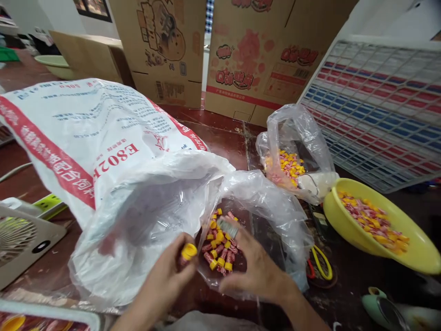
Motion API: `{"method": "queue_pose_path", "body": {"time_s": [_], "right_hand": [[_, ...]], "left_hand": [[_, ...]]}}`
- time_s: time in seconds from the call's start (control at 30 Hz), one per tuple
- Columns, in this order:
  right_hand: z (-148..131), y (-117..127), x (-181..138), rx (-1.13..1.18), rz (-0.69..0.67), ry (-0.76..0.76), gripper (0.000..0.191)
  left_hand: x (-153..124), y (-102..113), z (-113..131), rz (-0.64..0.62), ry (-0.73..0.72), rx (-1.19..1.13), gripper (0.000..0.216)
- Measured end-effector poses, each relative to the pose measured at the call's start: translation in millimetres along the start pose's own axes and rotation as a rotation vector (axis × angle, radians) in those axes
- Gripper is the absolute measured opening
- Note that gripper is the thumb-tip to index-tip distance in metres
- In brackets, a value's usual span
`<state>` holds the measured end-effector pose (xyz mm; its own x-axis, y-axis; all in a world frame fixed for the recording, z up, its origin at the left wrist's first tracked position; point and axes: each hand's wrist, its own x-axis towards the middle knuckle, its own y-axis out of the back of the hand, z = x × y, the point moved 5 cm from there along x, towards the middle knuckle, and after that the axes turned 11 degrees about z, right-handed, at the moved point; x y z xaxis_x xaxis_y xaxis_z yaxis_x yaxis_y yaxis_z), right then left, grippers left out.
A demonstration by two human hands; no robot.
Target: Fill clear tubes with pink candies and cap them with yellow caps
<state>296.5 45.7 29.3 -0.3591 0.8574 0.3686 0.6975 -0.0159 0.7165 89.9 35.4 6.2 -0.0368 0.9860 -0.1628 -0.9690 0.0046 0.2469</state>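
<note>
My left hand [165,280] is closed on a small yellow round piece [189,251] at its fingertips. My right hand [255,266] rests on a pile of small red and yellow pieces [218,250] that lies on a clear plastic bag [268,202]. Its fingers pinch a small grey ribbed piece [227,226]. The two hands are close together over the pile, near the table's front edge.
A large white woven sack [86,133] with red print lies at left. A second clear bag [292,151] of pieces and a yellow bowl [347,225] of them sit at right. Cardboard boxes [262,55] stand behind, a gridded board [382,110] leans at right, a fan [20,239] is at left.
</note>
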Motion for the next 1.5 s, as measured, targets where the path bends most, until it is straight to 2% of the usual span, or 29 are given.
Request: {"method": "queue_pose_path", "body": {"time_s": [0.03, 0.1, 0.17, 0.27, 0.4, 0.47, 0.57, 0.63, 0.73, 0.83, 0.9, 0.97, 1.03, 1.17, 1.23, 1.43, 1.5], "right_hand": [[18.1, 8.9, 3.5, -0.097, 0.036, -0.104, 0.059], [51.6, 19.2, 6.6, -0.313, 0.047, -0.274, 0.018], [73.5, 16.1, 6.7, -0.438, -0.049, -0.333, 0.013], [84.2, 0.7, 4.4, -0.439, -0.146, -0.316, 0.011], [87.1, -11.3, -2.1, -0.431, -0.131, -0.355, 0.024], [88.0, -8.3, -4.7, -0.406, -0.1, -0.375, 0.018], [83.3, 8.3, -7.8, -0.329, -0.026, -0.396, 0.005], [72.6, 22.0, -8.9, -0.125, 0.052, -0.409, 0.004], [47.1, 35.9, -7.4, 0.181, 0.128, -0.369, 0.01], [19.1, 41.2, -0.6, 0.167, 0.139, -0.207, 0.012], [6.0, 42.3, 4.2, 0.155, 0.154, -0.112, 0.012], [0.4, 41.1, 7.0, 0.202, 0.156, -0.083, 0.005], [1.5, 36.8, 7.0, 0.297, 0.149, -0.132, 0.005], [14.0, 20.6, 0.9, 0.59, 0.145, -0.397, 0.019], [17.2, 13.3, -1.0, 0.705, 0.137, -0.483, 0.024], [18.0, 9.0, 0.5, 0.846, 0.2, -0.567, 0.033], [15.9, 6.4, 0.5, 0.863, 0.179, -0.574, 0.032]], "left_hand": [[13.5, 17.9, 2.4, 0.09, -0.13, 0.234, 0.007], [42.9, 42.9, -1.4, 0.152, -0.271, 0.614, 0.022], [70.6, 53.5, -14.7, 0.09, -0.297, 0.903, 0.038], [94.5, 51.6, -31.1, -0.016, -0.318, 1.018, 0.046], [93.2, 47.6, -34.9, -0.024, -0.348, 0.965, 0.045], [82.1, 50.7, -30.7, 0.006, -0.326, 0.894, 0.041], [54.2, 50.2, -21.9, 0.017, -0.159, 0.575, 0.043], [30.2, 34.6, -15.2, -0.082, -0.032, 0.313, 0.048], [-1.8, -3.3, -2.4, -0.261, 0.05, 0.098, 0.042], [-17.3, -32.9, 5.0, -0.339, 0.074, 0.014, 0.039], [-20.5, -42.4, 6.0, -0.364, 0.08, -0.018, 0.04], [-21.3, -44.8, 4.8, -0.377, 0.087, -0.039, 0.041], [-21.6, -43.8, 3.3, -0.385, 0.094, -0.047, 0.042], [-21.9, -41.7, 4.0, -0.378, 0.094, -0.035, 0.041], [-21.6, -41.8, 6.2, -0.368, 0.081, -0.023, 0.04], [-20.5, -45.2, 7.5, -0.352, 0.063, 0.009, 0.038], [-20.0, -46.1, 5.8, -0.331, 0.065, 0.004, 0.038]]}}
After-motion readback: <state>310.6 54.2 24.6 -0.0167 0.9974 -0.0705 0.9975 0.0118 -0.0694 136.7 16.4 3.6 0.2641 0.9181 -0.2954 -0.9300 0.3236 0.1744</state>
